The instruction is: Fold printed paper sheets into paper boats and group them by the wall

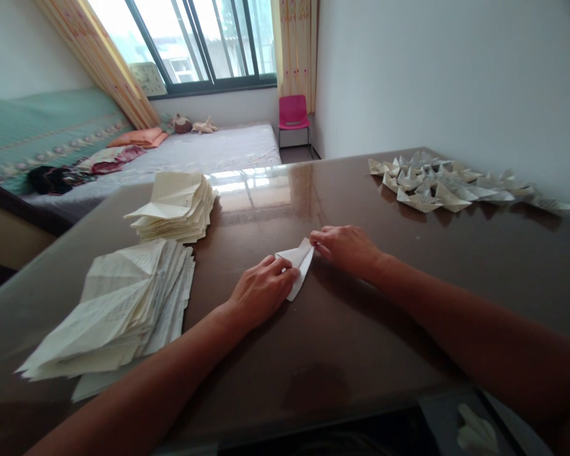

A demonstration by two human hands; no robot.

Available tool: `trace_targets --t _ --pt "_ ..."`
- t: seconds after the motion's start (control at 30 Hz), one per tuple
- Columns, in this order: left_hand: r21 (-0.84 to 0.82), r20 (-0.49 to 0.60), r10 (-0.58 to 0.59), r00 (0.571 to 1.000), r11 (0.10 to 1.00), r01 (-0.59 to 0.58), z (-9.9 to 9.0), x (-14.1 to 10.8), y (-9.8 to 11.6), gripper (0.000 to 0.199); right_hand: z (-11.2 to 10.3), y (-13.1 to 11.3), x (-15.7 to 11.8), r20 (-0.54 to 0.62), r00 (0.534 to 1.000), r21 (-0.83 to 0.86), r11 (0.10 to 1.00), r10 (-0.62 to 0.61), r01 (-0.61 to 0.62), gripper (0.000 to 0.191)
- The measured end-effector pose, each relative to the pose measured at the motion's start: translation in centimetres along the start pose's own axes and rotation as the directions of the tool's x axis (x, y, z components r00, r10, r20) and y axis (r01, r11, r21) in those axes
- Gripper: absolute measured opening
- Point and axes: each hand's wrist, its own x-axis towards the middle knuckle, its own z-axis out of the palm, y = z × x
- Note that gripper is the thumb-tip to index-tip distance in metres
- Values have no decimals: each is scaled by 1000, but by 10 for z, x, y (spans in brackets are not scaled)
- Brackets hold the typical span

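Matt folded paper (304, 265), smooth glossy tabletop (285, 354)

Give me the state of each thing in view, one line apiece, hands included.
White paper, folded.
Left hand, fingers on the paper.
Right hand, pinching the paper's corner.
Near paper stack, creased, uneven.
Far paper stack, creased, uneven.
Paper boats, folded, clustered.
Tabletop, shiny, reflecting the window.
Window, uncovered; open or shut unclear.
Curtains, drawn aside.
Pink chair, upright.
Dark cloth, bunched.

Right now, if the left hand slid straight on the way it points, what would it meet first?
Past the folded paper already at its fingertips, the left hand would probably meet the right hand, though depth is hard to judge from this single view.
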Motion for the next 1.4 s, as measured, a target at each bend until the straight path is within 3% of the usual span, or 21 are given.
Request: trace_targets --t 0.2,0.4,0.53,0.63,0.73,0.83,0.93,1.0,1.07,1.13,1.2,1.3,1.4 --pt "20 -8 -19 1000 1000 19 4 0 -1 27 5 -1 5 21 999 291 955 50 -54 26" --pt "29 10 -16 1000 999 16 0 0 2 28 22 1 9 -26 991 339 933 135 -118 49" --pt "17 -3 -41 999 999 41 0 0 3 28 32 5 15 -36 994 541 838 101 -65 34" --pt "-22 -75 -98 992 995 97 2 1 2 27 30 0 14 -174 980 648 761 101 36 29" --pt "-216 -139 -161 977 968 129 0 4 2 31 16 -10 4 -417 908 591 766 24 251 30" --pt "-569 -126 -281 951 806 163 -7 5 4 33 -3 -21 -14 -570 792 338 816 -219 469 28" --pt "-819 -66 -406 912 544 183 -14 6 7 35 -16 -27 -28 -533 701 117 779 -474 616 31" --pt "-895 -12 -461 887 400 196 -14 7 6 39 -18 -29 -32 -467 678 52 748 -568 662 31" --pt "-916 74 -480 874 313 249 -10 8 1 39 -15 -30 -31 -424 683 52 737 -595 674 27" --pt "-886 184 -437 881 314 341 -4 9 -6 37 -11 -30 -26 -437 725 113 767 -532 631 24" --pt "-820 268 -366 891 399 410 1 10 -14 34 -7 -26 -19 -510 788 237 824 -346 515 23" --pt "-662 248 -371 895 609 436 1 9 -25 32 -5 -15 -7 -531 847 485 821 5 299 23" --pt "-482 251 -387 887 745 461 -3 8 -30 39 0 -2 4 -418 895 629 760 156 162 24"
